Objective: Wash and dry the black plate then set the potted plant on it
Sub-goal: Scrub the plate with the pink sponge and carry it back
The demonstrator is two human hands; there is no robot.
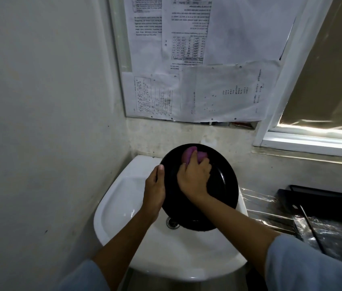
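The round black plate [222, 185] is held tilted over the white sink [124, 198]. My left hand [154, 190] grips its left rim, thumb on the front edge. A purple sponge or cloth [191, 153] is pressed against the plate's upper face by my right hand [194, 179], whose fingers are closed over it. The plate hides the tap and the back of the basin. No potted plant is in view.
The drain [172, 223] shows just below the plate. A wall stands close on the left. A mirror covered with printed papers [208, 70] hangs above. To the right is a counter with plastic wrap and black trays [323, 204], under a window [323, 122].
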